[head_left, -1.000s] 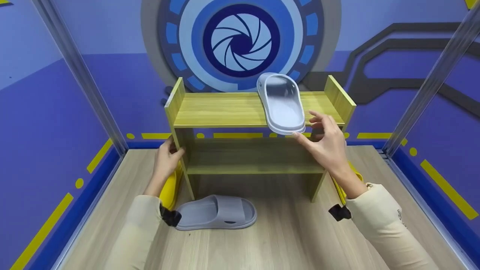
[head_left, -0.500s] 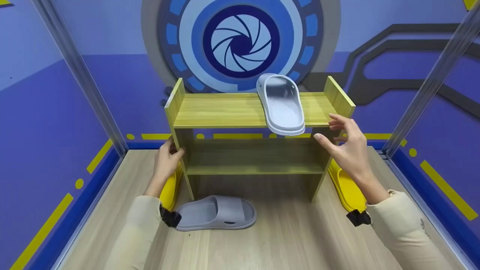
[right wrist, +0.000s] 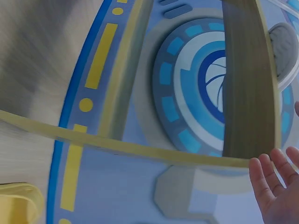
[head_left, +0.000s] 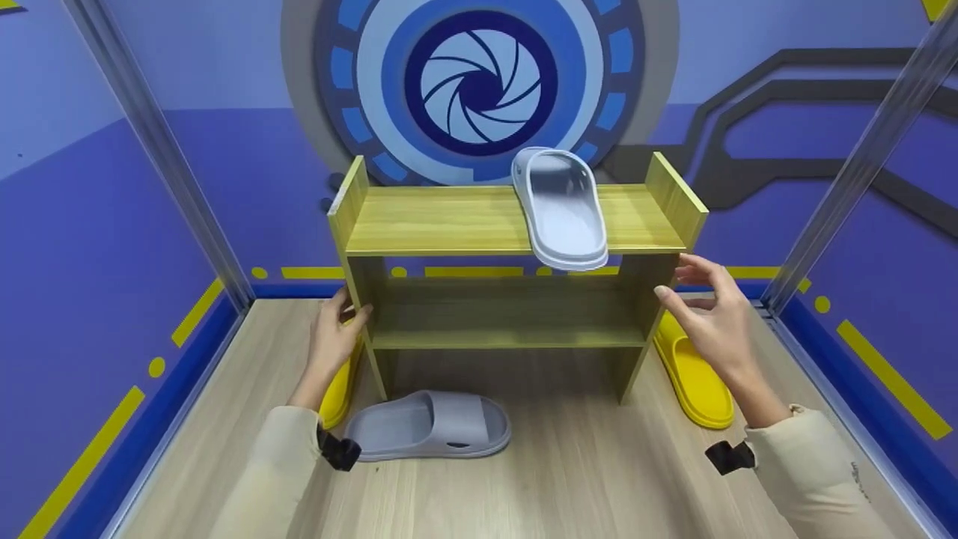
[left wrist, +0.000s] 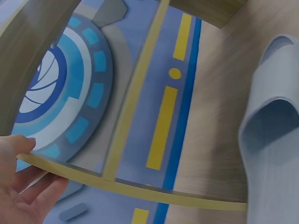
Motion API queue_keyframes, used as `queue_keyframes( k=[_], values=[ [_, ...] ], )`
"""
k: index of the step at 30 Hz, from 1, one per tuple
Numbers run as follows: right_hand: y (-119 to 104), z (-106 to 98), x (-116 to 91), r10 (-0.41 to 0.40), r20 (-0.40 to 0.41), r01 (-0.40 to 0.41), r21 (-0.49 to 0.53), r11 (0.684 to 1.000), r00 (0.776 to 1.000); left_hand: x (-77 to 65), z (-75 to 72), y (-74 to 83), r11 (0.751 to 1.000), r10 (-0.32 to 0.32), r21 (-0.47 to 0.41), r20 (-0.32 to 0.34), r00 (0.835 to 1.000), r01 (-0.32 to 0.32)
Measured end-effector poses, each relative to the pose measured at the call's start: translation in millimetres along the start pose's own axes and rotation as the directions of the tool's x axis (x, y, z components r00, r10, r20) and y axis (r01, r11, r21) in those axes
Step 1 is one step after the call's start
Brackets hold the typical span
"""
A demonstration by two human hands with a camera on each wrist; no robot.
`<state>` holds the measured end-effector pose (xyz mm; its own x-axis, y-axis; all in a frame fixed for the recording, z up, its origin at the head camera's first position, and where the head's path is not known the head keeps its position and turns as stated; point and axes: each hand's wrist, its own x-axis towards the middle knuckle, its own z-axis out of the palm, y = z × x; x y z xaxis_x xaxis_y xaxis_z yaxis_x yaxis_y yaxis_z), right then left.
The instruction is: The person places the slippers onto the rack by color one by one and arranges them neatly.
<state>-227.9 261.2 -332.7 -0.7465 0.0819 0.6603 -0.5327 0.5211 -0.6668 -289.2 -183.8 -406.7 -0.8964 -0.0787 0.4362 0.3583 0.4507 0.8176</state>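
Observation:
A wooden shoe rack [head_left: 434, 224] stands in the middle of the head view. On its top board, right of centre, lies a pale grey slipper [head_left: 566, 217], its heel end jutting past the front edge. My left hand [head_left: 334, 337] grips the rack's left side panel, thumb on one face and fingers on the other, as the left wrist view also shows. My right hand [head_left: 717, 318] is beside the right side panel with fingers loosely extended. In the right wrist view its fingertips [right wrist: 265, 163] are right at the panel's edge.
A grey slide sandal [head_left: 458, 425] lies sideways on the floor before the rack's left front. Yellow slippers flank the rack, one at right [head_left: 701, 385] and one at left [head_left: 340, 389], partly hidden by my arm. Blue printed walls [head_left: 224, 150] enclose the floor.
My right hand has moved away from the pale grey slipper, rightward and down to the rack's right side panel. My left hand has slid slightly lower on the left panel. The slipper stays put.

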Motion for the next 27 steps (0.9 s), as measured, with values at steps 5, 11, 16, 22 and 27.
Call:
queue_keyframes(
  k=[5,11,16,22,27],
  values=[
    [13,1,-8,0.028,-0.038,-0.025,0.057,0.998,0.999,-11.0,4.5,-10.1,1.0,-0.022,0.0,-0.004,1.0,0.022],
    [29,3,-16,0.128,-0.055,-0.125,0.067,0.99,0.99,-27.8,11.2,-20.5,0.998,-0.046,0.036,-0.038,0.998,0.048],
    [44,4,-19,0.208,-0.049,-0.203,0.098,0.974,0.977,-43.6,21.9,-33.2,0.999,0.047,0.034,-0.125,0.991,-0.043],
    [61,6,-24,0.306,-0.01,-0.303,0.124,0.945,0.952,-64.3,36.0,-46.9,0.975,0.217,0.093,-0.235,0.947,-0.2],
    [83,8,-28,0.391,0.026,-0.391,0.151,0.908,0.92,-77.6,43.5,-55.5,0.936,0.339,0.168,-0.194,0.92,-0.309]
  ],
)
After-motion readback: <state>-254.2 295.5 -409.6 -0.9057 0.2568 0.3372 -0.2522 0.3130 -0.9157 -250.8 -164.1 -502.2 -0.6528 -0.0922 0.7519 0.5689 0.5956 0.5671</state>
